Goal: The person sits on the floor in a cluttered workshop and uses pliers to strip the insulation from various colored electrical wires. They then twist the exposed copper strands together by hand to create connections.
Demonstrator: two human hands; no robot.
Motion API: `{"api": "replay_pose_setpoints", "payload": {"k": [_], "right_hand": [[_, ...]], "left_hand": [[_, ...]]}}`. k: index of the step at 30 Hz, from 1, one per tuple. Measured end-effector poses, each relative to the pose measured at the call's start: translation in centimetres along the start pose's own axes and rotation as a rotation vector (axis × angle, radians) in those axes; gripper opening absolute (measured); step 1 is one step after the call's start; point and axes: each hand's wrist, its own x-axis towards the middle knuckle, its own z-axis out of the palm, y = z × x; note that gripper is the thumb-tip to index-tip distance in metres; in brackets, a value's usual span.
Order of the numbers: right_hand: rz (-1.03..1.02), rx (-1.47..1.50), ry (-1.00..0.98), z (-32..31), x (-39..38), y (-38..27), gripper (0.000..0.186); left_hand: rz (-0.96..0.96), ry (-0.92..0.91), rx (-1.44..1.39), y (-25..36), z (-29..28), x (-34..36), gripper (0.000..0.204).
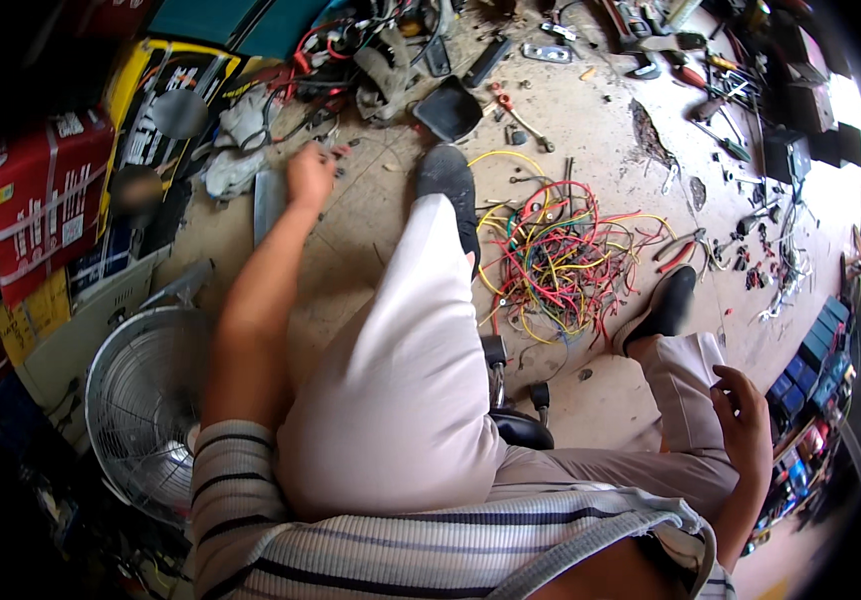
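Note:
My left hand [310,177] reaches low over the floor, left of my dark shoe [442,180]. Its fingers are bent together at small dark and reddish bits; whatever they grip is too small to name. Beside that hand lie a flat grey metal piece [268,205] and a pale crumpled glove [235,174]. My right hand [745,415] is by my right knee, touching the trouser leg, with loosely bent fingers apart and nothing in them. Between my feet a tangled heap of red, yellow and green wires [565,255] spreads over the floor, with red-handled pliers [682,250] to its right.
A metal-caged fan [150,405] stands close to my left arm. Red boxes [50,205] are stacked at the left. A black tray [448,108] and a wrench [525,120] lie ahead. Screwdrivers [735,148] and other tools lie scattered at the far right.

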Motion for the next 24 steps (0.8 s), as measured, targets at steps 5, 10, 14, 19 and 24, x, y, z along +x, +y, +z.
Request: {"api": "replay_pose_setpoints", "payload": {"k": [5,10,14,19,24], "right_hand": [[-0.001,-0.038,0.01,-0.4,-0.2,-0.8,0.024],[0.02,0.018,0.01,-0.4,-0.3,-0.8,0.026],[0.021,0.016,0.017,-0.6,-0.6,-0.9,0.026],[-0.01,-0.016,0.034,-1.0,-0.9,-0.7,0.025],[0.006,-0.015,0.048,-1.0,-1.3,-0.2,0.027]], "left_hand": [[-0.013,0.425,-0.085,2.9,-2.4,3.9,0.014],[0.628,0.166,0.071,13.2,-2.3,2.3,0.022],[0.832,0.011,0.294,15.6,-0.6,3.3,0.032],[0.681,-0.006,0.783,10.7,0.4,8.2,0.043],[0.334,-0.137,0.625,17.3,0.8,6.1,0.039]]}}
